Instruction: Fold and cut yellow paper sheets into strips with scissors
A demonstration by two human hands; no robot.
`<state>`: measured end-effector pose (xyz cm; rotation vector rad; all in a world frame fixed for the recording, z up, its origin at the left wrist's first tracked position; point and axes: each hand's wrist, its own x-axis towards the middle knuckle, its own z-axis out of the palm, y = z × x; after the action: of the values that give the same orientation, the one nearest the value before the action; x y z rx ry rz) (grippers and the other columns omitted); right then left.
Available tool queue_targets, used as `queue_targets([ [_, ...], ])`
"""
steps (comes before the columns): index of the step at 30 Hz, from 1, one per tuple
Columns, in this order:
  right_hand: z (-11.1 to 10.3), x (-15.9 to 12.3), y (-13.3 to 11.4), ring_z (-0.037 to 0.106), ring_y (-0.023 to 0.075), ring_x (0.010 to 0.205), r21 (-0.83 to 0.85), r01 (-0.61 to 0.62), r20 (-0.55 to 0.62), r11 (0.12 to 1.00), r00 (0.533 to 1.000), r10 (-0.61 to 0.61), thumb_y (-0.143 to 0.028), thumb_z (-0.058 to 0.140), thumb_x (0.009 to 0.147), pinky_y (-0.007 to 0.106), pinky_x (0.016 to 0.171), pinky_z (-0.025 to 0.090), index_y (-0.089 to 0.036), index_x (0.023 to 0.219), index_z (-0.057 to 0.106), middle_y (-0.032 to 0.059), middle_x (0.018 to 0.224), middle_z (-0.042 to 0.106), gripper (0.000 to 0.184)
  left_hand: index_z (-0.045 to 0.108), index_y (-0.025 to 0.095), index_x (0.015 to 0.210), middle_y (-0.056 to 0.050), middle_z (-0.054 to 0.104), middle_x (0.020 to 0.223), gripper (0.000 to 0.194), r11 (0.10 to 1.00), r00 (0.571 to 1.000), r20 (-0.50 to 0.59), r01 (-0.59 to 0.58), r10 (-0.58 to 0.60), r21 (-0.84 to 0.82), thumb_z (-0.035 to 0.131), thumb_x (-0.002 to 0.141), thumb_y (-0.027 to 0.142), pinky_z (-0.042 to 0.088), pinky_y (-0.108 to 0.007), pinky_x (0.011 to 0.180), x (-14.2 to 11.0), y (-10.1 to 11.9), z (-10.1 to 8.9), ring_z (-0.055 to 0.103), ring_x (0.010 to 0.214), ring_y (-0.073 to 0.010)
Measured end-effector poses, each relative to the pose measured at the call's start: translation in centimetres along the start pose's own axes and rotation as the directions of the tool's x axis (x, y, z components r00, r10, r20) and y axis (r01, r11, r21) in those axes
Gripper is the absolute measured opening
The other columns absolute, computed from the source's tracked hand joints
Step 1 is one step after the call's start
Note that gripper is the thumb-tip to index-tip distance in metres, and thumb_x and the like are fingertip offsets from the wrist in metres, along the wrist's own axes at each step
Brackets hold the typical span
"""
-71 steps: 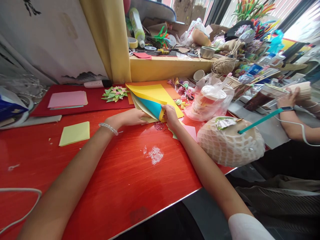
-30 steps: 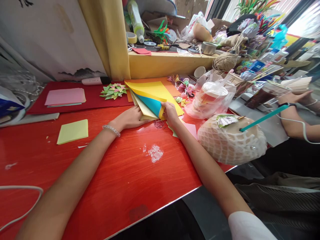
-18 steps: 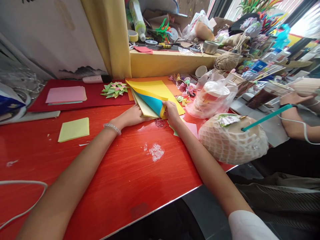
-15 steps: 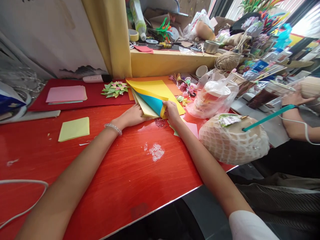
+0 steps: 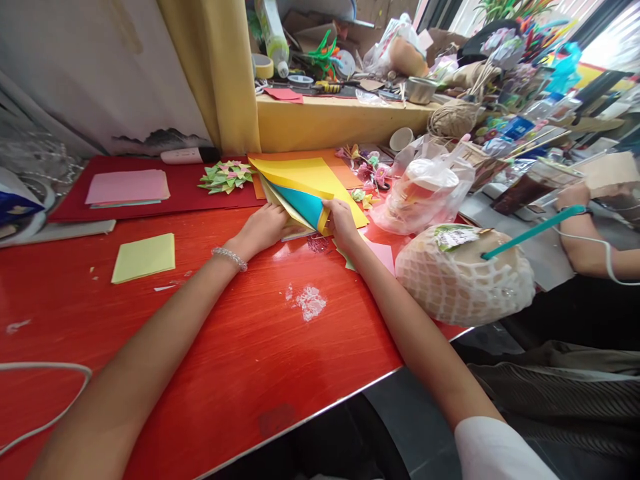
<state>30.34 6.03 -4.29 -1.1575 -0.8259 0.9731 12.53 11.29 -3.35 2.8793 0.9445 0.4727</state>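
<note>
A stack of coloured paper [image 5: 325, 175] lies at the back middle of the red table, yellow on top. My right hand [image 5: 341, 221] pinches the lifted near corner of the yellow and blue sheets, which curl up. Beneath them, at the left edge, my left hand [image 5: 266, 227] has its fingers bent around pale yellow sheets; its fingertips are partly hidden. Left of the stack is a green and pink folded-paper ornament [image 5: 227, 177]. Pink paper [image 5: 381, 256] pokes out beside my right wrist.
A wrapped coconut [image 5: 463, 283] with a green straw and a bagged cup [image 5: 425, 183] stand at right. Yellow-green square paper [image 5: 143, 258] and pink paper squares [image 5: 127, 187] lie at left. A co-worker's arm [image 5: 585, 230] shows at far right. Craft supplies crowd the ledge.
My left fingers have bent more and drawn slightly up at the edge of the pale sheets. My right hand keeps its pinch. At far right, the co-worker's hand has moved slightly.
</note>
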Motion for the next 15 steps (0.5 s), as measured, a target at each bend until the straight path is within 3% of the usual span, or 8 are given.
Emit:
queue_targets([
  [5,0.1,-0.1,-0.1,0.038,0.0087,0.049,-0.010,0.007,0.000,1.000,1.000,-0.007,-0.034,0.056,0.070,0.020,0.044,0.038,-0.022,0.065,0.038,-0.0058,0.058,0.036,0.023,0.058,0.014,0.113,-0.016,0.059,0.112,0.047,0.995,0.987,-0.131,0.100,-0.098,0.013,0.052,0.084,0.051,0.039,-0.044,0.095,0.0,1.1,0.4,0.051,0.110,-0.0327],
  [10,0.1,0.0,0.0,0.035,0.0082,0.046,-0.026,0.015,-0.032,1.000,0.999,-0.016,-0.032,0.056,0.071,0.019,0.041,0.033,-0.022,0.063,0.037,-0.0065,0.054,0.033,0.023,0.052,0.010,0.113,-0.023,0.045,0.126,0.062,0.963,0.922,-0.278,0.248,-0.269,-0.107,0.063,0.074,0.056,0.032,-0.055,0.098,-0.1,1.6,0.6,0.042,0.118,-0.0424],
  [12,0.0,0.0,0.1,0.036,0.0077,0.046,-0.013,0.022,-0.020,1.000,1.000,-0.022,-0.032,0.056,0.071,0.018,0.042,0.033,-0.021,0.063,0.038,-0.0066,0.054,0.035,0.023,0.050,0.011,0.113,-0.022,0.039,0.130,0.057,0.949,0.911,-0.291,0.240,-0.293,-0.206,0.066,0.074,0.049,0.034,-0.052,0.099,0.2,1.7,0.6,0.042,0.119,-0.0395],
  [15,0.0,0.0,0.1,0.041,0.0075,0.048,-0.032,0.020,0.014,0.999,1.000,-0.020,-0.034,0.055,0.073,0.019,0.045,0.036,-0.021,0.067,0.043,-0.0062,0.058,0.041,0.019,0.050,0.015,0.109,-0.015,0.039,0.128,0.038,0.939,0.917,-0.332,0.106,-0.219,-0.326,0.066,0.078,0.030,0.037,-0.041,0.101,0.8,2.0,0.1,0.043,0.121,-0.0285],
])
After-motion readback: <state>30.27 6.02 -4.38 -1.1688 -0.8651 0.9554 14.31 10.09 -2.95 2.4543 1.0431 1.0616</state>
